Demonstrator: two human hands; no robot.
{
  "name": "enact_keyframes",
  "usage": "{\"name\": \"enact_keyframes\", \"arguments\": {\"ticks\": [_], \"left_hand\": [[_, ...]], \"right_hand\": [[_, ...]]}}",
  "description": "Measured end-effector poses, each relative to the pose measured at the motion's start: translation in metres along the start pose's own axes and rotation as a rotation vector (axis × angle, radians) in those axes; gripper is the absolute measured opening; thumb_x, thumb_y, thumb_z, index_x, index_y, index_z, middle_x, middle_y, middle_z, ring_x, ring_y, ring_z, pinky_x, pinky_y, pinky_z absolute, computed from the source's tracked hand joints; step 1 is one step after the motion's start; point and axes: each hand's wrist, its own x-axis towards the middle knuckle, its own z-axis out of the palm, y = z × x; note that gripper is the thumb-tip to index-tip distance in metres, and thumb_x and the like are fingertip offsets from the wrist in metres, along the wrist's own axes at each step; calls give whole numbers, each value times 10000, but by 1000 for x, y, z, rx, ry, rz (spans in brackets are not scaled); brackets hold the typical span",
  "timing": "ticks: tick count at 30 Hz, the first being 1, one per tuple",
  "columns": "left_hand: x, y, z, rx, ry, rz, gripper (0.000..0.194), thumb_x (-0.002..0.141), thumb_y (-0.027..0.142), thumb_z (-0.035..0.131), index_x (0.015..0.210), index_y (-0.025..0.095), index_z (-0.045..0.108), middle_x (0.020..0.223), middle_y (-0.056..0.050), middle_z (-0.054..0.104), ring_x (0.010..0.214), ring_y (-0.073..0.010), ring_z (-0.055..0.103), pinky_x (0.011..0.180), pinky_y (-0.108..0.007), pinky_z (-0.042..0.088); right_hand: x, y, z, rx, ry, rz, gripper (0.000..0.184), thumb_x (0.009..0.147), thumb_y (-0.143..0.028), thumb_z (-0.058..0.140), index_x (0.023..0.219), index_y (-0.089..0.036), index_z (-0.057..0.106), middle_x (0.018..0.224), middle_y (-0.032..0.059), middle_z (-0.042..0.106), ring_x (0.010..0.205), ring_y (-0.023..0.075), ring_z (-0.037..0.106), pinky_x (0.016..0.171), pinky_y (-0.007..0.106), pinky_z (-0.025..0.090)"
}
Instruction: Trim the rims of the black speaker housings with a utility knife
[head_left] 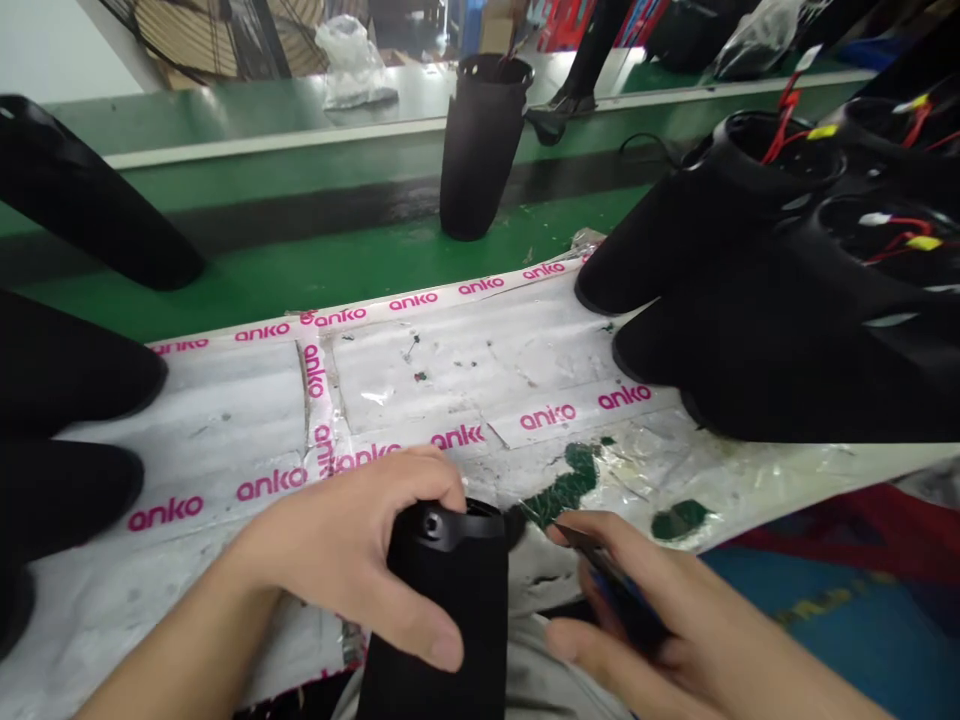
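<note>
One black tube (476, 600) is by the table (375, 255), its top held by my left hand (352, 545). My right hand (675, 585) grips a dark tool (626, 598). I'm probably working on the tube; next needs it still.

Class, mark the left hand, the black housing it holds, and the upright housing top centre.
Left hand (352, 540), head view: its back.
Held housing (474, 595), head view: outer wall.
Upright housing (482, 155), head view: outer wall.
</note>
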Motion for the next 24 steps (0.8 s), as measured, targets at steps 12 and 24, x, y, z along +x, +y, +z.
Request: {"name": "enact_keyframes", "arguments": {"ticks": [12,24], "left_hand": [[-19,-5,-36,225,-108,246,763,638,532,1048,1222,272,630,1365,-100,599,1272,-327,630,1133,-457,508],[-53,-1,-80,286,-142,151,751,721,322,1047,1368,271,669,1478,-162,641,1378,-351,639,1204,-501,480]], "right_hand": [[24,-29,92,583,-17,16,604,750,-443,848,1278,-280,602,801,-40,591,687,193,570,665,341,516],[11,-25,92,705,344,-71,326,989,-464,758,1253,-373,590,794,-73,542,661,130,528,663,219,511]]}}
